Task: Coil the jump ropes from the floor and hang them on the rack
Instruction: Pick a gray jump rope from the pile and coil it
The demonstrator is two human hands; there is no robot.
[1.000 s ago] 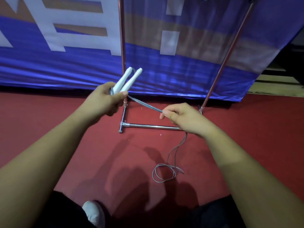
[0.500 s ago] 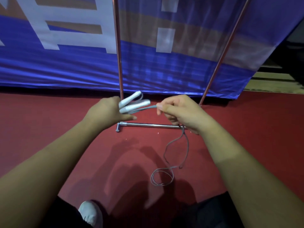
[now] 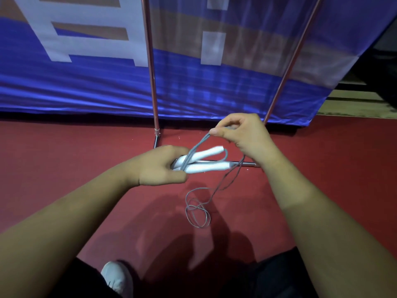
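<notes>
Red matting [image 3: 64, 168] covers the floor, and a blue banner with white lettering [image 3: 86, 87] hangs behind. Low at the left shows a white shoe [image 3: 117, 278]. Copper-coloured metal rack poles [image 3: 151, 82] stand before the banner. Nearer, the left hand [image 3: 160, 168] grips two white plastic jump-rope handles [image 3: 206, 166], side by side, pointing right. Their thin grey cord [image 3: 199, 147] rises to the right hand [image 3: 242, 134], pinched between thumb and forefinger, then drops to loose loops on the floor.

One rope [image 3: 199, 145], two handles [image 3: 206, 167], one rack [image 3: 151, 72].
</notes>
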